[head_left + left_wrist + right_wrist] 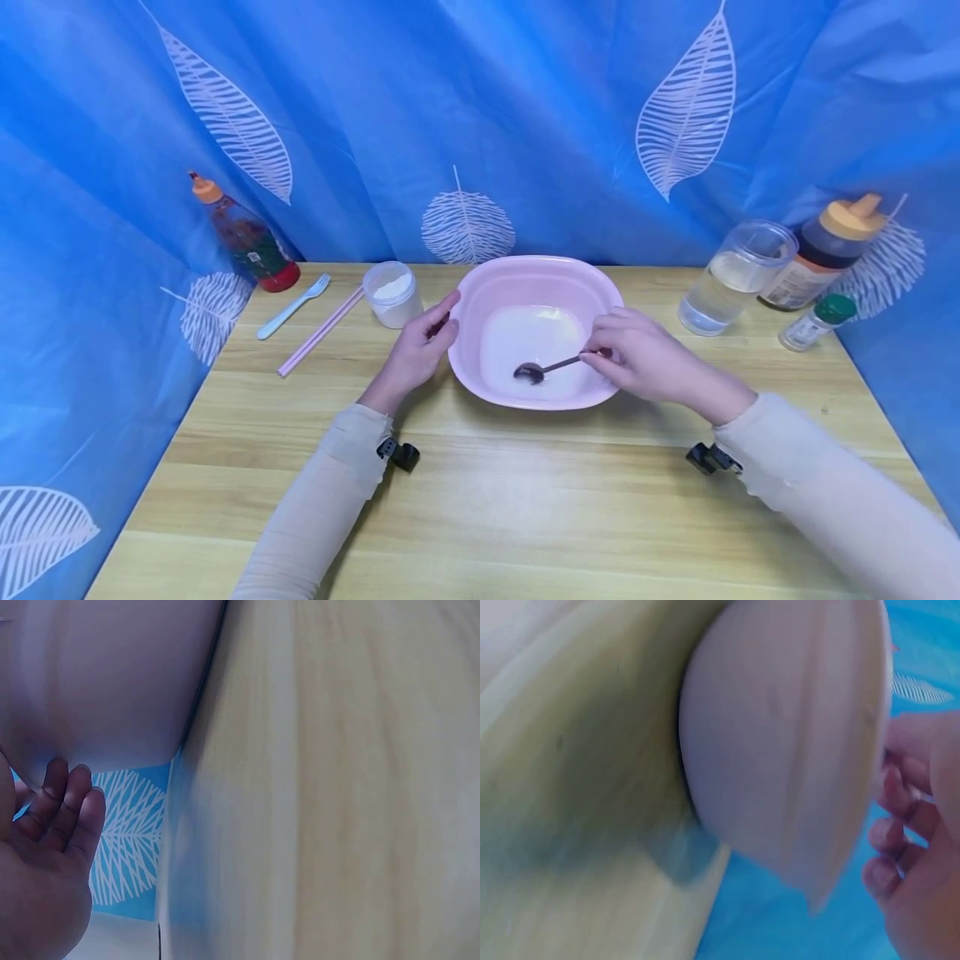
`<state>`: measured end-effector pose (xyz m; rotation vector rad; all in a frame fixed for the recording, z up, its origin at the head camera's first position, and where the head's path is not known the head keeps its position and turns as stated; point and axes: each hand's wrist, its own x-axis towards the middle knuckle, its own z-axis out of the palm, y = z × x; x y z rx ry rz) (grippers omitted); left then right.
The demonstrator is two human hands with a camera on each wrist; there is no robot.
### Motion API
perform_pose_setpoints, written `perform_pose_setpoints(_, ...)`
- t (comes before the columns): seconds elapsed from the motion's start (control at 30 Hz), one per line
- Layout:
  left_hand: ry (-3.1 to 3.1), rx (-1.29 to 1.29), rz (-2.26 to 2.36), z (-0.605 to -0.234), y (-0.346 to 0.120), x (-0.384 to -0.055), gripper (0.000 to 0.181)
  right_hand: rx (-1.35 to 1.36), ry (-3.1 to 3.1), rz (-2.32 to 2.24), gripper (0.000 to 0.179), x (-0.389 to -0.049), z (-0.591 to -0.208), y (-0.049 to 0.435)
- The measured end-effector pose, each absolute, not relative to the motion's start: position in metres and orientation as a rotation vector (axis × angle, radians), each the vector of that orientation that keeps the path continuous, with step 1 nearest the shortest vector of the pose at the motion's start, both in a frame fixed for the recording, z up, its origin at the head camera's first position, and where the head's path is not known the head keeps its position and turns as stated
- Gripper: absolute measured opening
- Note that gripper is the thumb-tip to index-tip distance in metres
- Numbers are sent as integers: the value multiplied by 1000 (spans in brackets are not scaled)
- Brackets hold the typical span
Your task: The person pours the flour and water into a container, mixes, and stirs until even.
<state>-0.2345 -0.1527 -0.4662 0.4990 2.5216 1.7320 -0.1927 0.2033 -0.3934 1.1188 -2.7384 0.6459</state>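
Observation:
A pink basin (536,400) stands on the table with white, milky-looking contents in it. My left hand (415,354) holds the basin at its left rim; in the left wrist view, the fingers (77,796) meet the outer wall under the rim. Over the basin's right side, my right hand (637,354) pinches the handle of a dark metal spoon (530,372), whose bowl dips into the white contents. In the right wrist view, the basin wall (780,742) hides the spoon's bowl, and the curled fingers (889,834) show beside the rim.
Left of the basin are a jar of white powder (393,304), pink chopsticks (321,332), a light-blue fork (292,307) and a red sauce bottle (251,242). To the right stand a clear cup of liquid (712,292), a dark sauce bottle (810,262) and a green-capped shaker (813,325).

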Motion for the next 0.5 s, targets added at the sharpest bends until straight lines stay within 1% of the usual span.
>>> perform_pose_setpoints(0.23,2515,496,1735,-467,-153,-234,53,936,-2840,624,10,-203,-395,177)
perform_pose_setpoints(0.5,2502,500,1743,-467,-153,-234,54,724,-2901,529,15,-215,-392,181)
